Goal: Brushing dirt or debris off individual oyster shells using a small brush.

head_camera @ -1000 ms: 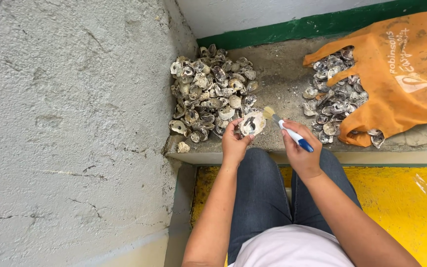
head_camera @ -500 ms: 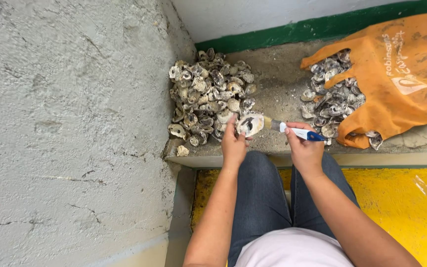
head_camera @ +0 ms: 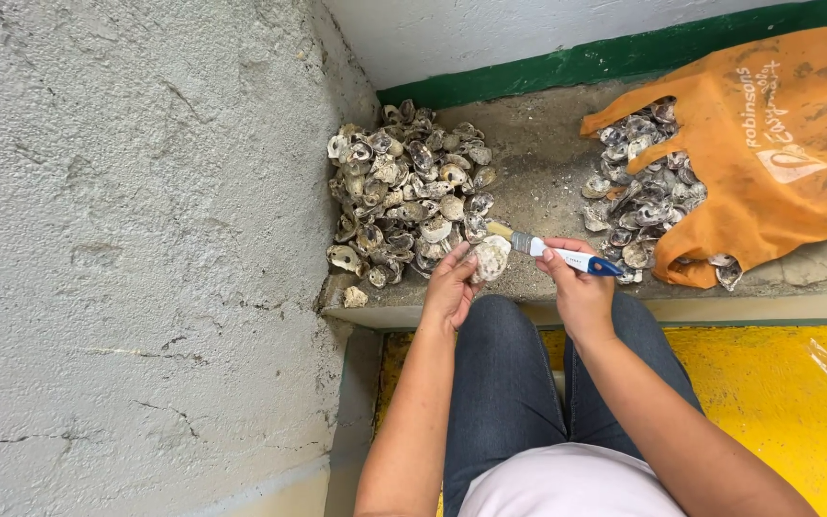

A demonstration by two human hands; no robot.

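Holding one pale shell (head_camera: 490, 257) up in closed fingers, the left hand (head_camera: 450, 287) sits just over the edge of the grey ledge (head_camera: 538, 191). The right hand (head_camera: 578, 287) grips a small brush (head_camera: 552, 251) with a blue handle — its bristles touch the shell. A big shell pile (head_camera: 409, 196) lies by the rough wall (head_camera: 136, 239) — more shells spill from an orange bag (head_camera: 777, 144).

Bare forearms, dark blue jeans, white top

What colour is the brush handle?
White with a blue end, held in the right hand; head view.
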